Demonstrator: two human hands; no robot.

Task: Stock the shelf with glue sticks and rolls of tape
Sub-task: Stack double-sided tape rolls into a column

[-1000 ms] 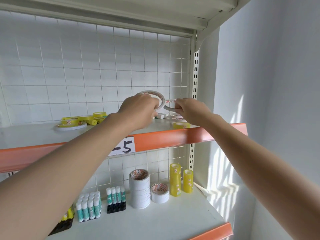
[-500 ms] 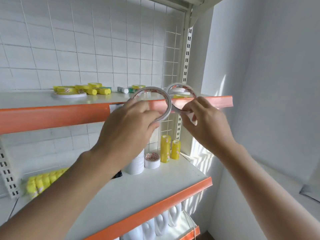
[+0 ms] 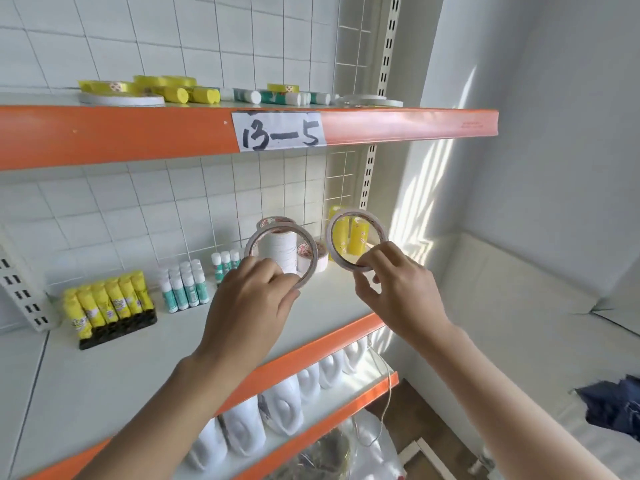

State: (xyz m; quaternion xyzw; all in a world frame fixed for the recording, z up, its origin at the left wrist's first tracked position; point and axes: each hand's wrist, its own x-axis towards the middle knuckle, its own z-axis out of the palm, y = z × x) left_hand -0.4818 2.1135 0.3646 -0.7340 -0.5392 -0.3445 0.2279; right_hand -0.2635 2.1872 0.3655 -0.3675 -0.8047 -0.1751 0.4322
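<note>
While our left hand (image 3: 252, 306) pinches one thin tape roll (image 3: 281, 255), our right hand (image 3: 398, 292), at 3 o'clock, pinches another tape ring (image 3: 356, 239), both held upright above the middle shelf (image 3: 138, 358).

White jugs (image 3: 284, 407) on the lowest shelf sit half hidden behind the orange shelf edge (image 3: 311, 348).

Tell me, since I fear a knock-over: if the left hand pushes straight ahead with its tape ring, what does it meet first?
Probably the tall white tape stack, seen through the ring the left hand holds; depth is uncertain.
</note>
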